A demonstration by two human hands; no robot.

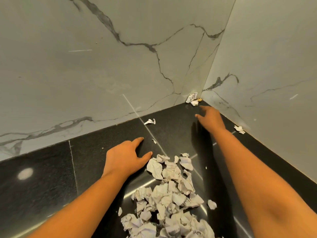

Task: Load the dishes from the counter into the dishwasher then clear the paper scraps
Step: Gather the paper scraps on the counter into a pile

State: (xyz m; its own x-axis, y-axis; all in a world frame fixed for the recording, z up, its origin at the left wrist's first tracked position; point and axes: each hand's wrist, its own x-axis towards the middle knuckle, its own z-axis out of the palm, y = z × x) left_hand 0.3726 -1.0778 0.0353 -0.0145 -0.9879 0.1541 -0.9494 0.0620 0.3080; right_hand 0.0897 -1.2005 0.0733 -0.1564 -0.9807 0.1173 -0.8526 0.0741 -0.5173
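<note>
Ideally the right hand (210, 118), fingers spread and holding nothing, sweeps the corner scraps (193, 99) across the desk (51, 177) toward the paper pile (171, 194); the left hand (127, 157), flat, guards its edge.

Likely a home kitchen, seen at a counter corner. Polished black speckled stone desk (42, 182) with slab seams (73, 166) and a light glare (25, 173) on it. Two walls (85, 69) meet at the desk's far right corner, clad in large white marble-look tiles (274, 57) with grey veins, backsplash style. Crumpled paper scraps (171, 194) litter the desk.
</note>
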